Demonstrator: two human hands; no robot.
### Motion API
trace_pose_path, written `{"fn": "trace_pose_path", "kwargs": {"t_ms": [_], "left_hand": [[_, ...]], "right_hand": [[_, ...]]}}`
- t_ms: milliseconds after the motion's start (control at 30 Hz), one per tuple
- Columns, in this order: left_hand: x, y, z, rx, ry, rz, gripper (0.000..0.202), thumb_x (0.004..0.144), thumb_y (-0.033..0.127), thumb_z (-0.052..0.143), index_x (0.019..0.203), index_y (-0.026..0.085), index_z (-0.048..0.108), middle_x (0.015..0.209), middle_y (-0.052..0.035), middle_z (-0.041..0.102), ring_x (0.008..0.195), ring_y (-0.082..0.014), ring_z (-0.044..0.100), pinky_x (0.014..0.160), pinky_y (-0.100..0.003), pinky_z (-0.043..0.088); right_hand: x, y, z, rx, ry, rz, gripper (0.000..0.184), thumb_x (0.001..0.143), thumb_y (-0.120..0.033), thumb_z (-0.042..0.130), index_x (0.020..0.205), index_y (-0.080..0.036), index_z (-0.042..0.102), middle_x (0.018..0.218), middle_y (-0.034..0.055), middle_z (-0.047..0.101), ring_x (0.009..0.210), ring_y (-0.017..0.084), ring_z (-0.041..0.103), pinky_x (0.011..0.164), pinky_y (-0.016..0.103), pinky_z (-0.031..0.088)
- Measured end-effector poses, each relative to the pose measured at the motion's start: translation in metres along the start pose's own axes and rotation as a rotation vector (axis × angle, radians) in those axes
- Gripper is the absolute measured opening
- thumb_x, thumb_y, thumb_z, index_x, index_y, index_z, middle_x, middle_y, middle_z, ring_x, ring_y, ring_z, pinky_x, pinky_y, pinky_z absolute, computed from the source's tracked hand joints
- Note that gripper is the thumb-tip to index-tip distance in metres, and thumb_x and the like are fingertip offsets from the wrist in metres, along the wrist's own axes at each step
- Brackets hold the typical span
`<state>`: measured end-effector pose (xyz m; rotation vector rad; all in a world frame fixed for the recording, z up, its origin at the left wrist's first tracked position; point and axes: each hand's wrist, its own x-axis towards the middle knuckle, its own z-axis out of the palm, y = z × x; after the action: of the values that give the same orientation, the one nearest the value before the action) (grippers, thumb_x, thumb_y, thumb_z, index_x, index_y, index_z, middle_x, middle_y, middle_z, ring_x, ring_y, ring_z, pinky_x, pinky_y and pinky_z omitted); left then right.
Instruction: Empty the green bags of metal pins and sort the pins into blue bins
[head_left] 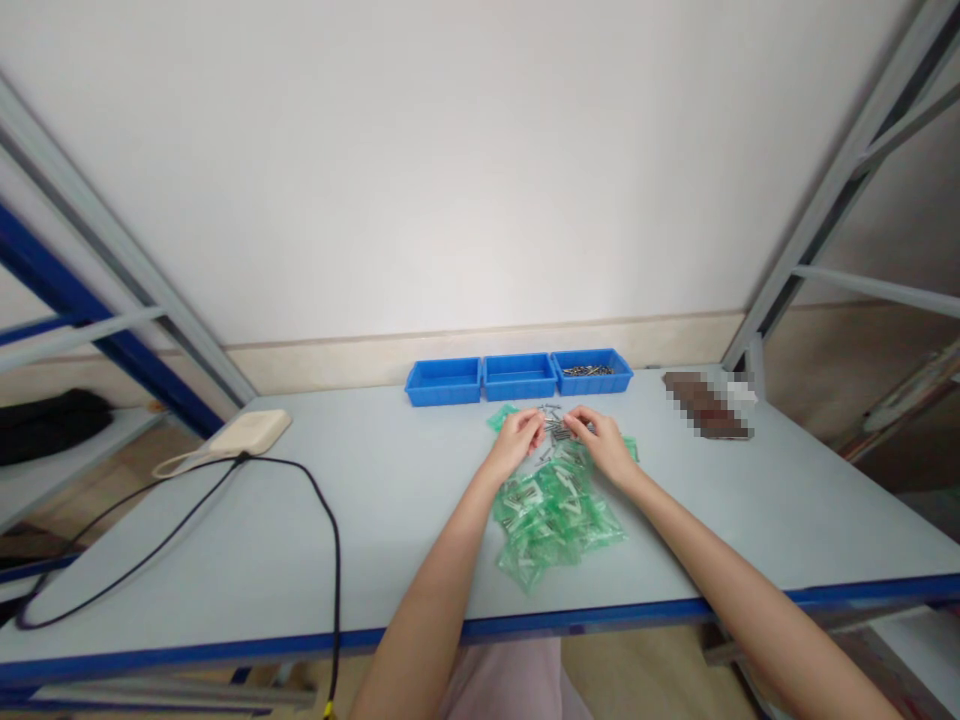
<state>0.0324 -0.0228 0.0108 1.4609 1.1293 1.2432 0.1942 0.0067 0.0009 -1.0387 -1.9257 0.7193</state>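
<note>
Forearms (427, 590), two, bare, reaching over the counter (225, 560). Left hand (516, 443) and right hand (602, 445): close together, not touching, fingers curled over loose metal pins (556, 424); any grip could not be told. Green plastic packets (553, 525), pin-filled, heaped just below the hands. Blue bins (517, 377), three, in a row beyond; rightmost held more metal pins (589, 370).

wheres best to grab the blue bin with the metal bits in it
Probably best to grip the front wall of the blue bin with the right hand, coming from the near side. Its raised rim gives an edge to hold, while its left end sits against the next bin.
</note>
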Motion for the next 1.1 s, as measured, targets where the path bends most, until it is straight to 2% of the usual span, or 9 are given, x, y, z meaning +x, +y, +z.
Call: {"fn": "trace_pose_path", "kwargs": {"t_ms": [167,300,600,733,900,1100], "left_hand": [[0.0,-0.005,0.004,-0.004,-0.072,-0.08,0.04,0.078,0.051,0.05,0.055,0.018,0.047,0.046,0.0039,0.043,0.039,-0.0072,0.037,0.039,-0.021,0.027],[0.001,-0.009,0.004,-0.024,-0.072,-0.055,0.039,0.078,0.053,0.05,0.06,0.018,0.051,0.045,0.0037,0.043,0.039,-0.0083,0.038,0.039,-0.021,0.027],[-0.001,-0.006,-0.002,0.023,-0.045,0.036,0.031,0.081,0.044,0.049,0.074,0.015,0.059,0.046,0.0047,0.045,0.036,-0.0061,0.033,0.039,-0.021,0.023],[-0.001,-0.003,0.0,-0.028,-0.041,0.002,0.028,0.078,0.042,0.052,0.065,0.017,0.053,0.045,0.0049,0.043,0.038,-0.007,0.035,0.039,-0.02,0.025],[-0.001,0.001,0.001,0.005,-0.034,-0.018,0.037,0.079,0.044,0.047,0.052,0.018,0.046,0.04,0.0048,0.039,0.037,-0.0065,0.034,0.04,-0.02,0.026],[0.0,0.001,-0.001,0.001,0.009,-0.004,0.039,0.078,0.046,0.049,0.051,0.018,0.046,0.04,0.005,0.039,0.037,-0.0061,0.034,0.04,-0.02,0.026]], "right_hand": [[0.001,0.004,-0.002,-0.086,0.04,0.043,0.044,0.084,-0.054,0.038,0.058,-0.021,0.05,0.053,-0.0006,0.053,0.055,0.016,0.048,0.058,0.026,0.033],[0.001,0.003,-0.003,-0.086,0.027,0.049,0.045,0.084,-0.055,0.039,0.055,-0.021,0.046,0.051,-0.0013,0.05,0.054,0.016,0.046,0.058,0.026,0.032],[0.003,0.005,-0.001,0.095,0.051,0.128,0.037,0.074,-0.053,0.054,0.062,-0.019,0.061,0.055,0.0001,0.058,0.055,0.015,0.049,0.056,0.025,0.034],[0.004,0.005,0.0,0.176,0.055,0.139,0.035,0.072,-0.053,0.056,0.061,-0.019,0.06,0.056,-0.0006,0.057,0.055,0.014,0.048,0.056,0.025,0.035],[0.004,0.006,0.001,0.255,0.036,0.138,0.041,0.073,-0.057,0.053,0.054,-0.021,0.051,0.054,-0.0032,0.05,0.054,0.013,0.045,0.058,0.025,0.035],[0.005,0.001,0.003,0.327,-0.015,0.119,0.047,0.078,-0.062,0.042,0.057,-0.021,0.052,0.056,-0.0011,0.051,0.057,0.015,0.045,0.061,0.027,0.037]]}}
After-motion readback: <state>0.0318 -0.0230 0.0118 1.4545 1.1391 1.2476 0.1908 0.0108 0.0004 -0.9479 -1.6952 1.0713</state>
